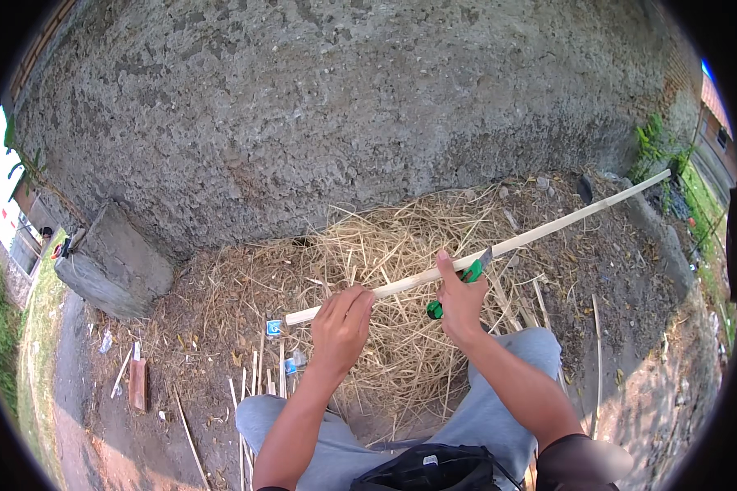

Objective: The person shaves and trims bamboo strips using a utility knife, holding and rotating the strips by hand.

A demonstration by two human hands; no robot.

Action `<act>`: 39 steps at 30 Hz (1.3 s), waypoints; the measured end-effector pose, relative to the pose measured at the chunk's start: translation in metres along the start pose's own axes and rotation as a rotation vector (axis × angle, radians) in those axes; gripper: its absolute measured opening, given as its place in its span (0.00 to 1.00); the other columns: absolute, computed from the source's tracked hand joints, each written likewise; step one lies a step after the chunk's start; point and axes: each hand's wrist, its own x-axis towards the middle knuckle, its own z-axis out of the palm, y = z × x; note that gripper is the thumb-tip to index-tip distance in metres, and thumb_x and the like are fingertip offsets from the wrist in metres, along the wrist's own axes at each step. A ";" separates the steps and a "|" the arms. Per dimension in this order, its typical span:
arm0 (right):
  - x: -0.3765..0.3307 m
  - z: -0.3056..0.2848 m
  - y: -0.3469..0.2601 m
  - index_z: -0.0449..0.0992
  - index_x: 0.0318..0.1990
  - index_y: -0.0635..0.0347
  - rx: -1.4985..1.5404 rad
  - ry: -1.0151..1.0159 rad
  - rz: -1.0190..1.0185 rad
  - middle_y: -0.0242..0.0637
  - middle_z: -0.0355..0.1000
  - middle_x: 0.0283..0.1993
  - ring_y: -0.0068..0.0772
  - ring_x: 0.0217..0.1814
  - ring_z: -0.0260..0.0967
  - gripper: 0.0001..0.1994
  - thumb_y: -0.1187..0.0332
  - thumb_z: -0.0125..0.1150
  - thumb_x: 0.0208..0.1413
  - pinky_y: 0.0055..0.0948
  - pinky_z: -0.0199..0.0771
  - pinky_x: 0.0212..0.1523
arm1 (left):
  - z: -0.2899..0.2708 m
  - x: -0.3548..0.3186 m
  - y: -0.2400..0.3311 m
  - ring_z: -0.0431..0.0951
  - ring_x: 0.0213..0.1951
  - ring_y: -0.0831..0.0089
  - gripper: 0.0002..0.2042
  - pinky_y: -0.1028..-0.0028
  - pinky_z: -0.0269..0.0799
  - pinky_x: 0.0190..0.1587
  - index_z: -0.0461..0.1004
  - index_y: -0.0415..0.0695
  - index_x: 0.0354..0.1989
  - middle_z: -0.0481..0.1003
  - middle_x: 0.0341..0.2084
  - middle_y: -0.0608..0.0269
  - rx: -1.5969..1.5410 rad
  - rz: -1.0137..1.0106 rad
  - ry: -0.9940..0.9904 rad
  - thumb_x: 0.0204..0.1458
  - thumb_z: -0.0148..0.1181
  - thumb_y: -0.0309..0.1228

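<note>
A long, pale bamboo pole (pixel 540 232) slants across in front of me, from a cut end just left of centre up to the far right. Near that cut end, my left hand (pixel 339 329) is closed over the pole from above. My right hand (pixel 462 309) grips a green utility knife (pixel 472 272), its thumb resting along the pole. The knife's dark blade is out and lies against the pole's side. Part of the knife's handle is hidden by my fingers. Below the pole spreads a heap of straw-coloured shavings (pixel 393 360).
A rough plastered wall (pixel 368 106) rises behind the shavings. At left stands a concrete block (pixel 115 266) with small items on top. Several thin strips (pixel 243 425), a brown brick-like piece (pixel 137 385) and a blue-and-white packet (pixel 273 328) lie on the ground. My knees flank the heap.
</note>
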 end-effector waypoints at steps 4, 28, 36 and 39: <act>-0.001 -0.002 0.004 0.74 0.32 0.62 0.005 -0.012 -0.006 0.23 0.62 0.18 0.14 0.14 0.53 0.12 0.64 0.69 0.56 0.21 0.52 0.15 | 0.000 -0.001 0.000 0.80 0.34 0.61 0.04 0.67 0.76 0.36 0.78 0.38 0.34 0.78 0.35 0.58 0.029 0.045 -0.048 0.51 0.64 0.24; 0.001 -0.003 -0.001 0.74 0.32 0.62 -0.021 0.021 -0.017 0.24 0.63 0.17 0.15 0.13 0.54 0.11 0.65 0.70 0.56 0.21 0.53 0.15 | -0.001 -0.002 0.002 0.77 0.41 0.55 0.08 0.61 0.74 0.43 0.71 0.37 0.39 0.73 0.40 0.52 -0.140 -0.057 -0.133 0.51 0.60 0.20; -0.005 -0.001 -0.001 0.78 0.35 0.66 -0.059 0.001 -0.035 0.24 0.64 0.19 0.12 0.16 0.55 0.13 0.63 0.69 0.56 0.19 0.52 0.16 | -0.002 -0.006 0.002 0.80 0.34 0.60 0.06 0.68 0.77 0.38 0.74 0.36 0.36 0.76 0.37 0.57 -0.016 0.012 -0.126 0.49 0.62 0.21; -0.004 -0.003 0.002 0.79 0.36 0.67 -0.053 -0.011 -0.035 0.23 0.65 0.19 0.11 0.16 0.54 0.13 0.63 0.69 0.57 0.19 0.51 0.16 | -0.002 -0.006 0.002 0.80 0.35 0.62 0.07 0.68 0.77 0.37 0.74 0.35 0.36 0.76 0.38 0.56 0.054 0.070 -0.156 0.49 0.61 0.21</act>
